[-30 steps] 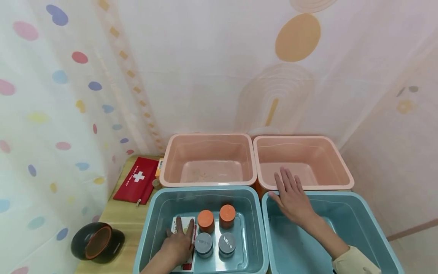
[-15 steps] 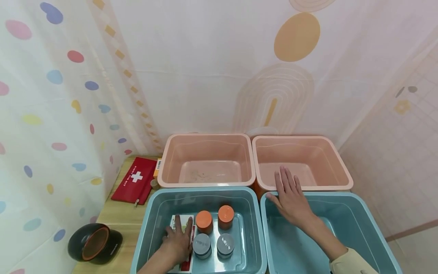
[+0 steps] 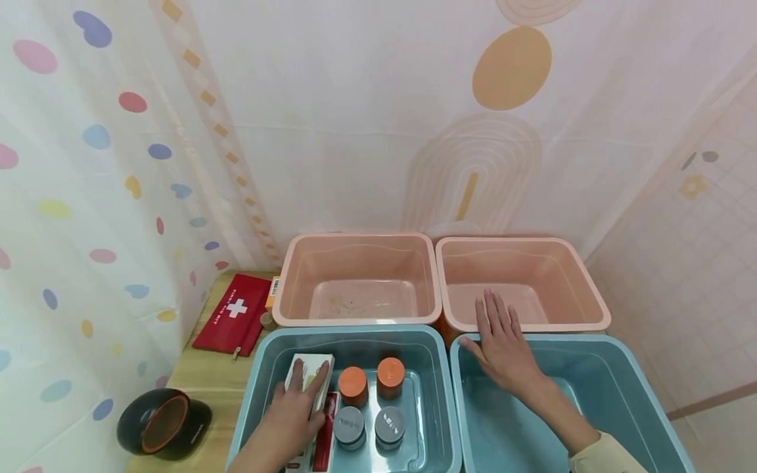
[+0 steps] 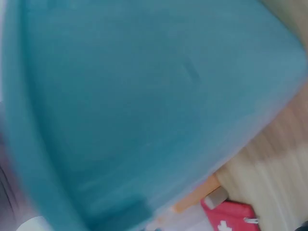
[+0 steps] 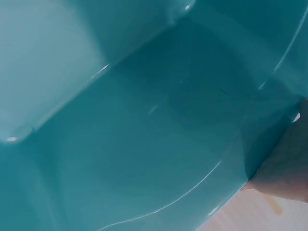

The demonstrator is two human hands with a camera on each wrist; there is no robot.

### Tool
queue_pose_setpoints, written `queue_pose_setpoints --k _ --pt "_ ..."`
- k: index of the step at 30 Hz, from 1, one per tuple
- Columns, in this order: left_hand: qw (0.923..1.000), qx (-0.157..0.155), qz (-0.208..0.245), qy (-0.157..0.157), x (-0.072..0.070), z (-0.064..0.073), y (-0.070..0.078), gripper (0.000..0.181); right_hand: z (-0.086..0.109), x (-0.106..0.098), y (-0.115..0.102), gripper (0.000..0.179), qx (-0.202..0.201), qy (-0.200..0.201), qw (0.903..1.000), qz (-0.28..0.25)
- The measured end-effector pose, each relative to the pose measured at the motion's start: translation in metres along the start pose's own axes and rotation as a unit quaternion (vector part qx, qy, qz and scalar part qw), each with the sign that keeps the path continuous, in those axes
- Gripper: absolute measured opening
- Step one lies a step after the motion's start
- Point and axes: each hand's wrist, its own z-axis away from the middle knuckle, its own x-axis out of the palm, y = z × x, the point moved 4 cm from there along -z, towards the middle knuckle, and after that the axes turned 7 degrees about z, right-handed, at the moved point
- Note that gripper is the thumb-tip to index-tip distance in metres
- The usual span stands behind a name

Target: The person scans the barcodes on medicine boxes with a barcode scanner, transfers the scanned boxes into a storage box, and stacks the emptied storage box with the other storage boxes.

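My left hand [image 3: 291, 417] is inside the left blue bin [image 3: 443, 394], gripping a white box [image 3: 311, 368] with its fingers spread over the top. The box's far end sits tilted up, and the hand covers much of it. Just below and to its right lies a red and white box [image 3: 325, 440]. Two orange-lidded jars [image 3: 353, 384] and two grey-lidded jars [image 3: 349, 426] stand to the right. My right hand [image 3: 503, 351] rests, fingers straight, over the near rim of the right pink bin [image 3: 532, 326] and the far rim of the right blue bin [image 3: 579, 337].
Behind stands the left pink bin [image 3: 357, 322]. A red first aid pouch [image 3: 233, 312] lies on the wooden table [image 3: 207, 371], close to an orange box [image 3: 273, 291] and a small cork-coloured cylinder [image 3: 268, 321]. Black bowls [image 3: 144, 417] sit at the table's left. A patterned curtain [image 3: 355, 131] hangs behind.
My left hand has gripped the white box and shifted it up and away from me, baring more of the red and white box. The right hand stays in place.
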Motion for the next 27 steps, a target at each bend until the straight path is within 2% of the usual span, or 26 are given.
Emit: queue_pose_setpoints --k 5,9,11,14,18,21,23,27 --pt "0.9989 0.031 0.02 0.029 -0.017 0.019 -0.001 0.085 0.0 0.0 0.001 0.086 -0.004 -0.004 1.0 0.001" --pt "0.9966 0.045 0.04 0.056 -0.031 0.032 -0.003 0.085 -0.001 -0.001 0.001 0.086 -0.001 -0.011 0.9999 -0.004" --pt "0.9957 0.046 0.041 0.069 -0.039 0.04 -0.005 0.086 -0.001 -0.002 0.001 0.086 0.002 -0.014 0.9999 -0.008" --pt "0.9957 0.031 0.033 0.081 -0.051 0.054 -0.014 0.09 -0.001 -0.002 0.002 0.086 0.003 -0.017 0.9998 -0.012" --pt "0.996 -0.014 0.004 0.088 -0.066 0.072 -0.033 0.097 0.0 -0.002 0.002 0.085 0.004 -0.018 0.9997 -0.015" --pt "0.9933 -0.048 -0.015 0.104 -0.074 0.082 -0.055 0.102 0.002 -0.003 0.002 0.085 0.004 -0.017 0.9997 -0.017" --pt "0.9894 -0.053 -0.027 0.132 -0.075 0.087 -0.07 0.099 0.002 -0.004 0.003 0.086 0.003 -0.017 0.9997 -0.016" --pt "0.9804 -0.042 -0.038 0.189 -0.067 0.091 -0.1 0.086 0.002 -0.006 0.002 0.087 -0.007 -0.024 0.9996 -0.014"
